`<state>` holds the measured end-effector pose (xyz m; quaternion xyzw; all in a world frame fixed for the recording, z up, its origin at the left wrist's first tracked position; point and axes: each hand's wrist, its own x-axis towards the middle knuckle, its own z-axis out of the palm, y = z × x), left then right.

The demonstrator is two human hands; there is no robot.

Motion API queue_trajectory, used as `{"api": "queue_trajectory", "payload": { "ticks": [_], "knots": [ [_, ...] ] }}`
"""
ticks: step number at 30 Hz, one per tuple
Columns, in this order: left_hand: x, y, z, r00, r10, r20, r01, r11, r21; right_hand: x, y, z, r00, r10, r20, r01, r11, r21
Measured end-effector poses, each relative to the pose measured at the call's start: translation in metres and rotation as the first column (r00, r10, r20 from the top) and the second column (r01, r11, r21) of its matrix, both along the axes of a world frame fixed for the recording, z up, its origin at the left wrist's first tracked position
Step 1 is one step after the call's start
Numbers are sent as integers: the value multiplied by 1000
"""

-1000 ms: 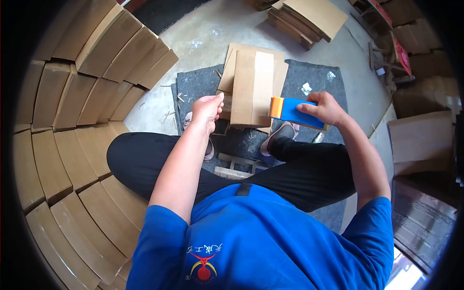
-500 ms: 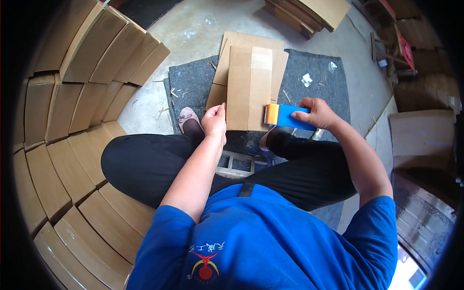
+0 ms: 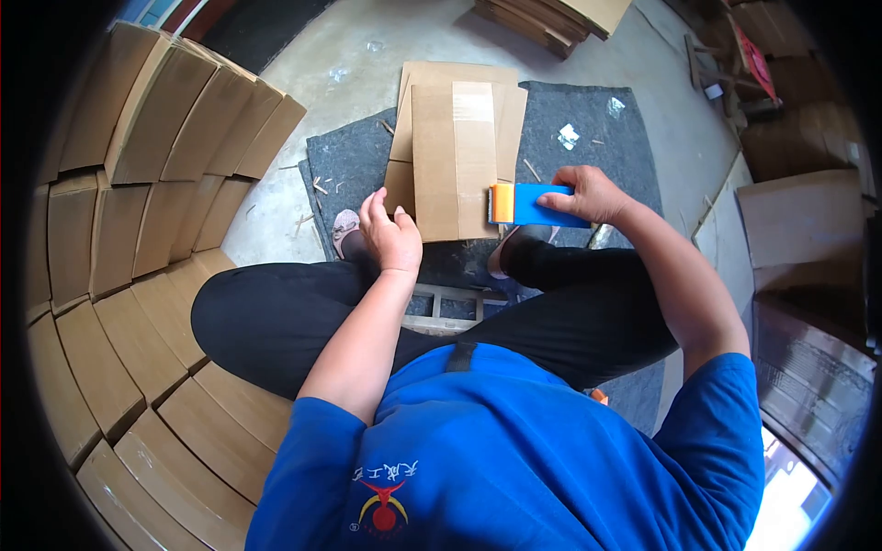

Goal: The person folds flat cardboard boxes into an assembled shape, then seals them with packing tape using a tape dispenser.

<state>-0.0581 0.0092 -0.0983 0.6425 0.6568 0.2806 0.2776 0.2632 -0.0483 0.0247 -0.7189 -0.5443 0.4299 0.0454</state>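
Observation:
An upright cardboard box (image 3: 436,165) stands between my feet, with a strip of clear tape over its top seam. Flat cardboard pieces (image 3: 510,81) lie under or behind it. At the box's left lower corner is my left hand (image 3: 392,234), its fingers apart and nothing in it. My right hand (image 3: 588,195) grips a blue tape dispenser (image 3: 542,204), whose orange end sits against the box's right side near the lower corner.
Stacked cardboard boxes (image 3: 138,275) rise along my left side. A dark mat (image 3: 597,156) with scraps lies under the box. Flat cardboard is piled (image 3: 551,23) at the top. More cardboard (image 3: 795,220) stands at the right, and a slatted frame (image 3: 446,308) lies between my legs.
My left hand has opened its fingers and turned beside the box. The view has shifted slightly, and the dispenser stays at the box's right side in my right hand.

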Motion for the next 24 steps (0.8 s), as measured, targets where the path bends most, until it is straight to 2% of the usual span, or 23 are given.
{"api": "queue_trajectory", "payload": {
  "ticks": [1,2,4,6,7,9,14,18,20,24],
  "knots": [
    [7,-1,32,954,-266,-136,290,934,211,1,1,0,1000,-6,1,6,1000,3],
    [15,-3,51,846,-490,-212,530,817,229,2,1,0,1000,16,-5,-16,1000,6],
    [37,-18,70,642,-657,-395,738,669,86,2,0,-1,999,32,-10,-32,999,13],
    [52,-26,70,591,-682,-431,710,693,-124,3,-1,-2,999,38,9,-38,998,49],
    [54,-27,68,546,-669,-504,715,686,-136,2,-1,-1,1000,26,10,-27,999,46],
    [54,-27,63,540,-662,-519,708,691,-145,1,-3,0,1000,28,-4,-28,998,48],
    [54,-24,61,534,-673,-512,711,685,-159,30,-16,7,1000,5,5,-5,1000,-6],
    [56,-26,53,534,-681,-501,723,675,-148,60,-32,-4,996,-25,86,28,999,-42],
    [57,-25,54,533,-670,-516,717,682,-144,56,-28,-7,988,-18,153,27,998,-54],
    [62,-27,55,511,-670,-539,717,678,-163,-8,-5,-1,921,82,381,-66,996,-56]
  ]
}}
